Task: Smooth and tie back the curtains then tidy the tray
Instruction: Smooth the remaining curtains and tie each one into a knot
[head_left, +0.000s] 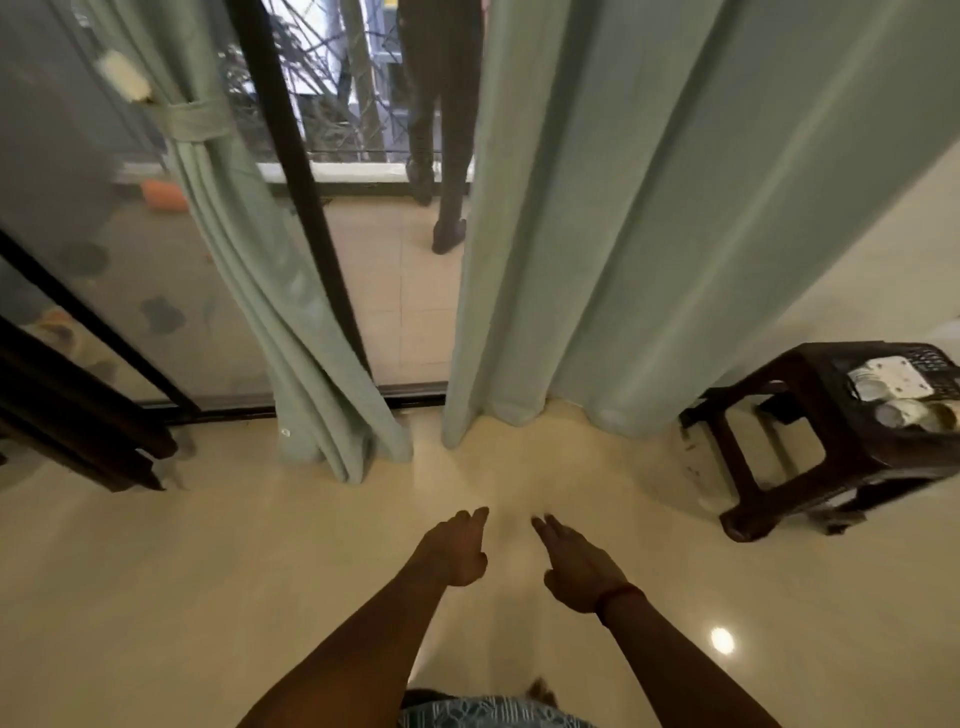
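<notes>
Curtains of pale green cloth hang on either side of a black door frame (296, 171). The left curtain (249, 270) is gathered into a narrow bundle and cinched high up by a matching tie band (195, 120), with a fluffy white tassel (124, 75) just beside the band. Its hem pools on the floor (260, 571). The right curtain (649, 234) hangs loose and wide in soft folds, and its lower edge touches the floor.

Both hands reach forward over the bare floor, well short of either curtain. The left hand (457, 548) is relaxed, its fingers stretched ahead, and it grips nothing. The right hand (579, 564) is flat, with straight fingers held together and pointing forward. It is likewise empty and touches nothing. A red thread (618, 597) circles the right wrist. The fingertips of the two hands are near each other but apart.

At the right, near the hem of the right curtain, stands a dark plastic stool (779, 441). On its top lie white cups (904, 413) and a white square piece (891, 376). Whether a tray sits under them cannot be told.

Through the gap between the curtains, the dark-clad legs of another person (447, 156) stand on the tiled balcony outside.
</notes>
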